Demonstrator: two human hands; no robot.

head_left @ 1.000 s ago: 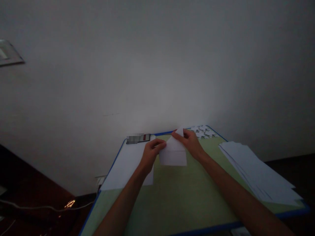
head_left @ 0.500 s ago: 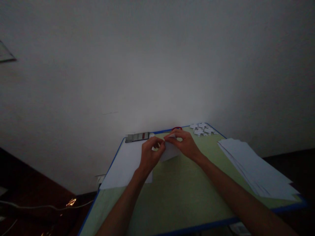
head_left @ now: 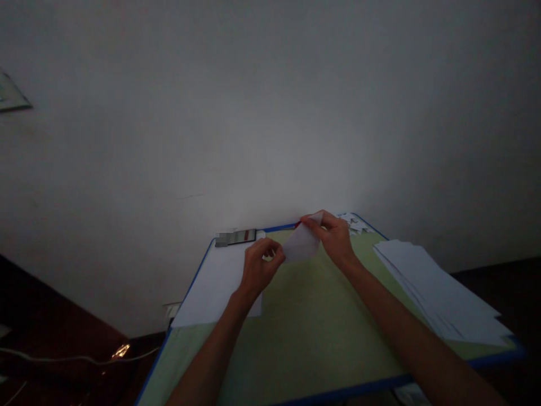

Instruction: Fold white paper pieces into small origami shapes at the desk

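1. Grey, dimly lit wall (head_left: 270,113) fills most of the head view, with part of a frame (head_left: 12,96) at its far left edge.
2. Below it, up against the wall, stands a pale green table (head_left: 321,338) with a blue rim.
3. Above the far half of the table, between the two hands, is a small piece of white paper (head_left: 301,245), tilted, with one pointed corner up at the right.
4. The left hand (head_left: 260,262) has its thumb and fingertips pinched together on the paper's lower left corner.
5. The right hand (head_left: 338,234) grips the paper near its upper right point, thumb against the fingers.
6. A bit of something red (head_left: 297,224) shows just beside the right fingertips; it may be a handle, but the light is too poor to be sure.
7. On the left side of the table lies a large white sheet (head_left: 211,287), with a phone (head_left: 243,237) at its far end.
8. Small paper cutouts (head_left: 357,224) lie at the far right corner, partly behind the right hand.
9. Nearer along the right side lies a loose stack of sheets (head_left: 435,293), its edges uneven.
10. At lower left, a pale cord (head_left: 84,358) runs beside the table.
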